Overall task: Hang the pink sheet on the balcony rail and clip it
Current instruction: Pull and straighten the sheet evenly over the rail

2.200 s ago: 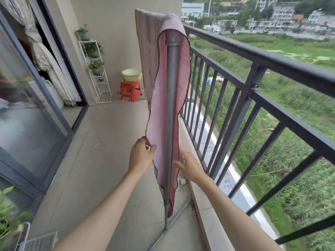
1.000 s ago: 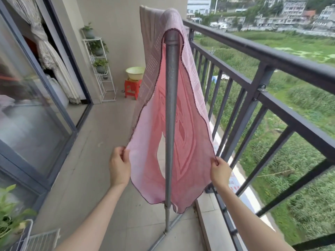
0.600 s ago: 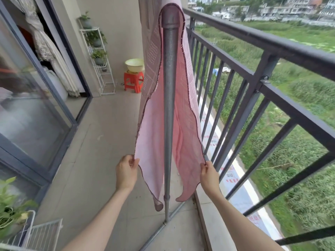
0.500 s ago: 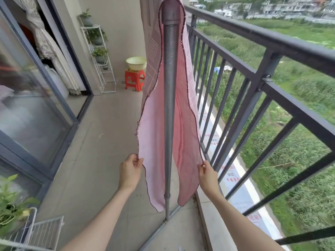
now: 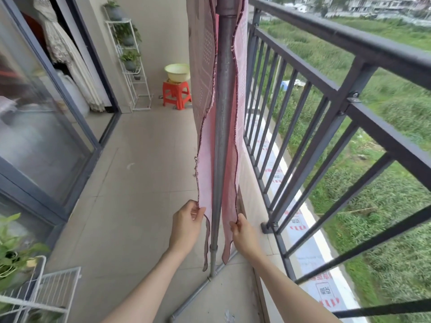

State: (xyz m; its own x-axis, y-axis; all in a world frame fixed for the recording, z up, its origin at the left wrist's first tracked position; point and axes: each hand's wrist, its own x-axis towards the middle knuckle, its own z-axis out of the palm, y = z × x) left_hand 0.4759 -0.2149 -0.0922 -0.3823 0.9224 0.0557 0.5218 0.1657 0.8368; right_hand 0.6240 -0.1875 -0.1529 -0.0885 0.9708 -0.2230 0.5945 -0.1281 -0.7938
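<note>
- Sheet (image 5: 205,94), pink with a dark stitched hem, hangs draped over a grey metal pole (image 5: 221,127), one panel falling on each side of it.
- Left hand (image 5: 187,223) pinches the lower edge of the left panel between thumb and fingers.
- Right hand (image 5: 242,231) pinches the hem of the right panel, just beside the pole.
- Both corners trail below the hands, near the pole's foot on the tiled floor (image 5: 137,194).
- Dark balcony rail (image 5: 335,38) runs along the right, apart from the sheet, with green fields beyond.
- Red stool (image 5: 177,94) at the far end carries a yellow basin (image 5: 177,72), beside a white plant shelf (image 5: 130,66).
- Glass sliding door (image 5: 39,136) lines the left side; a white wire rack (image 5: 44,297) and leafy plant (image 5: 11,250) sit in the lower-left corner.
</note>
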